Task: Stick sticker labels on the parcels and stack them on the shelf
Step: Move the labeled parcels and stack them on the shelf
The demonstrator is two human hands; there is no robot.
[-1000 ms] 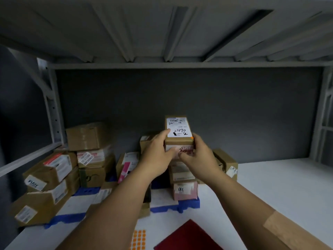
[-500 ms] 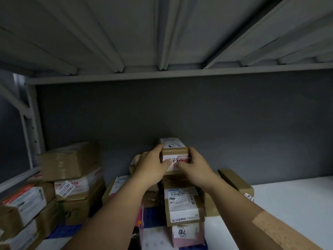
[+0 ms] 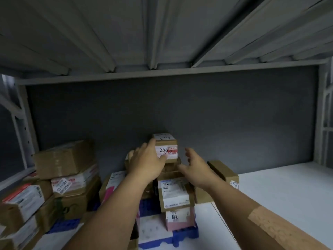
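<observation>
Stacking step, near its end, by the look of it. Small brown cardboard parcel with a white handwritten label (image 3: 166,149) set on top of the middle column of boxes on the white shelf board (image 3: 281,192), directly ahead of both hands. Left hand (image 3: 146,164) against the parcel's left side and front — fingers reaching up along the near left edge, thumb lying across the lower part of the label, lightly curled round the corner rather than clamped. Right hand (image 3: 195,169) just right of the parcel and apart from it, fingers loosely spread, holding nothing. Under the left wrist, the taller cardboard box with a printed white shipping label (image 3: 175,194), and below that a pinkish box marked in black (image 3: 177,220) on a blue plastic pallet piece (image 3: 185,235). Far left of the left hand, a separate pile of larger brown cartons (image 3: 63,159). Whether the top parcel sits square on its support cannot be told; the seat is hidden behind the hands. Next move, judged from this: letting go gently with the left hand without nudging — narrow, tall column, likely to topple — then back for another parcel.
</observation>
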